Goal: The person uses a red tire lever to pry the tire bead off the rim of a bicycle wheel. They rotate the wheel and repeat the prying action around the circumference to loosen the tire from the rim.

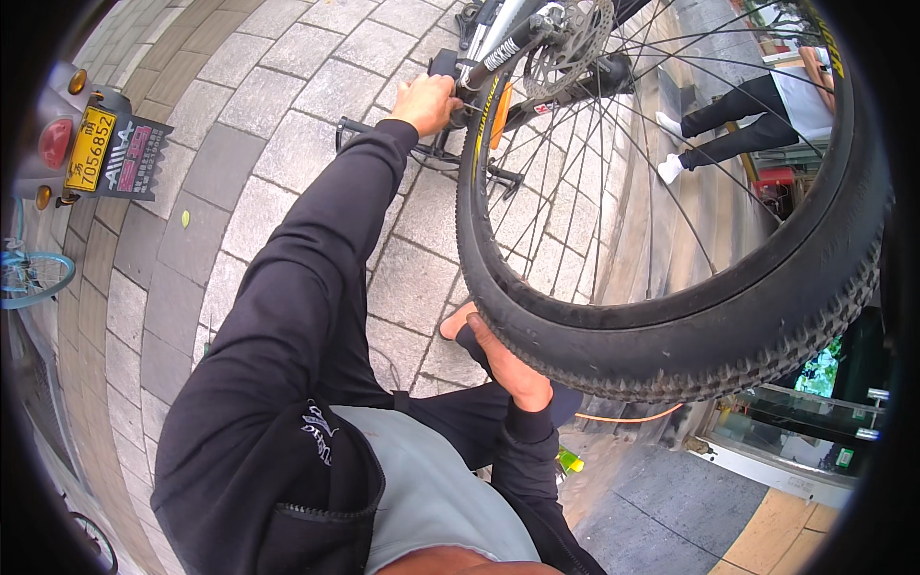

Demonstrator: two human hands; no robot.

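While the left hand (424, 103) reaches far out ahead of the body, its fingers curl beside the bicycle's fork (503, 43), though from where I stand I can't tell exactly what they have hold of. Closer to the body, the right hand (517, 374) is partly open, cupped under the near edge of the wheel, its thumb laid against the black tyre (652, 345); the rest of its fingers I can't make out. What matters most is how the wheel sits: its left edge lies just right of the left hand, and its broad sweep runs off to the right of both, so the right hand is the nearer one to the tyre and the left hand nearer the fork. That fork slants away from the left hand, up and rightward, to the brake disc (570, 62). Just below and right of the left hand is the handlebar (489, 171). Well right of the hands, beyond the spokes, stands another person (767, 110).
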